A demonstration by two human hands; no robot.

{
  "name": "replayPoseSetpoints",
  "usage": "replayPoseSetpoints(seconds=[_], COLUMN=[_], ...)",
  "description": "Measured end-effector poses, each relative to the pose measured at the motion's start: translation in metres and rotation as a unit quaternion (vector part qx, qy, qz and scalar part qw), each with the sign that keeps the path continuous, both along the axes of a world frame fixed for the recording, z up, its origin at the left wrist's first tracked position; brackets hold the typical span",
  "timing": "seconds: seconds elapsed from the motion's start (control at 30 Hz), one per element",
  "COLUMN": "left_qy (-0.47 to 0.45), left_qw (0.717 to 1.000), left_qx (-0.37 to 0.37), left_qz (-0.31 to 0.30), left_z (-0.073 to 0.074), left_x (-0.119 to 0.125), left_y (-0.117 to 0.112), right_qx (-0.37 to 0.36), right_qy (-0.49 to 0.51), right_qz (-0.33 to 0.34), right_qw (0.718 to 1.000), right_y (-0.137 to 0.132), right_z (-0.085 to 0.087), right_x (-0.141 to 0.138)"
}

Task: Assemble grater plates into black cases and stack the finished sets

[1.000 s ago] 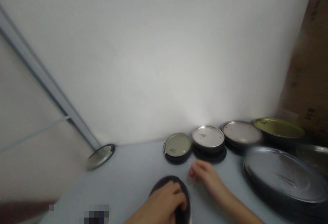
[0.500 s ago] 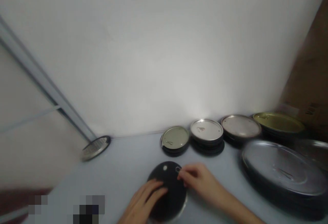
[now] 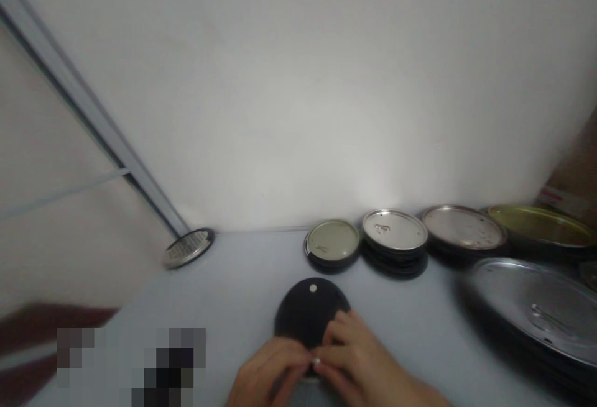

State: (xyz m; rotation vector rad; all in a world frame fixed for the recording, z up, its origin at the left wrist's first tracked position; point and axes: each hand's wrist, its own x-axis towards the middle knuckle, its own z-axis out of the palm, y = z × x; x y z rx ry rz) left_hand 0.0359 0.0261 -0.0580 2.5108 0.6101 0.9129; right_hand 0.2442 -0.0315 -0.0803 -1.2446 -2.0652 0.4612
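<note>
A round black lid (image 3: pixel 308 314) with a small white dot near its far edge lies flat on the pale table (image 3: pixel 233 283) in front of me. Both my hands meet at its near edge. My left hand (image 3: pixel 268 376) has its fingers curled and pressed against the rim. My right hand (image 3: pixel 357 360) has its fingertips pinched together at the same spot, touching the left hand's fingers. Whatever small thing sits between the fingertips is too small to make out.
A row of round metal lids stands along the wall: a greenish one (image 3: pixel 333 242), a silver stack (image 3: pixel 394 236), another silver one (image 3: pixel 464 230) and a gold one (image 3: pixel 541 224). A big oval metal lid (image 3: pixel 536 307) lies at right. A small mesh disc (image 3: pixel 188 248) leans at left.
Both hands have drawn back to the lid's near edge and come together. The right hand left the lid's far right side. The view has shifted a little to the left.
</note>
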Motion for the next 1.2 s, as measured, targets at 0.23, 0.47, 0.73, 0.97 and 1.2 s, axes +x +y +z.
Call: replayPoseSetpoints(seconds=[0.23, 0.47, 0.73, 0.97, 1.2], left_qy=[-0.023, -0.012, 0.029, 0.034, 0.042], left_qw=[1.000, 0.999, 0.996, 0.994, 0.995], left_qx=[0.012, -0.022, -0.080, -0.096, -0.084], left_qz=[-0.002, -0.026, -0.030, -0.031, -0.033], left_z=[-0.007, -0.008, -0.006, -0.007, 0.001], left_x=[-0.001, -0.004, -0.009, -0.007, -0.006], left_y=[0.008, 0.005, 0.007, 0.007, 0.007], right_qx=[0.026, 0.039, 0.041, 0.060, 0.077], right_qy=[0.078, 0.077, 0.079, 0.094, 0.078], right_qz=[-0.006, -0.005, 0.015, 0.014, 0.011], right_qw=[0.997, 0.996, 0.996, 0.994, 0.994], right_y=[-0.005, -0.006, -0.011, -0.011, -0.012], right_z=[0.003, -0.003, 0.011, 0.003, -0.001], right_x=[-0.007, -0.009, -0.010, -0.006, -0.005])
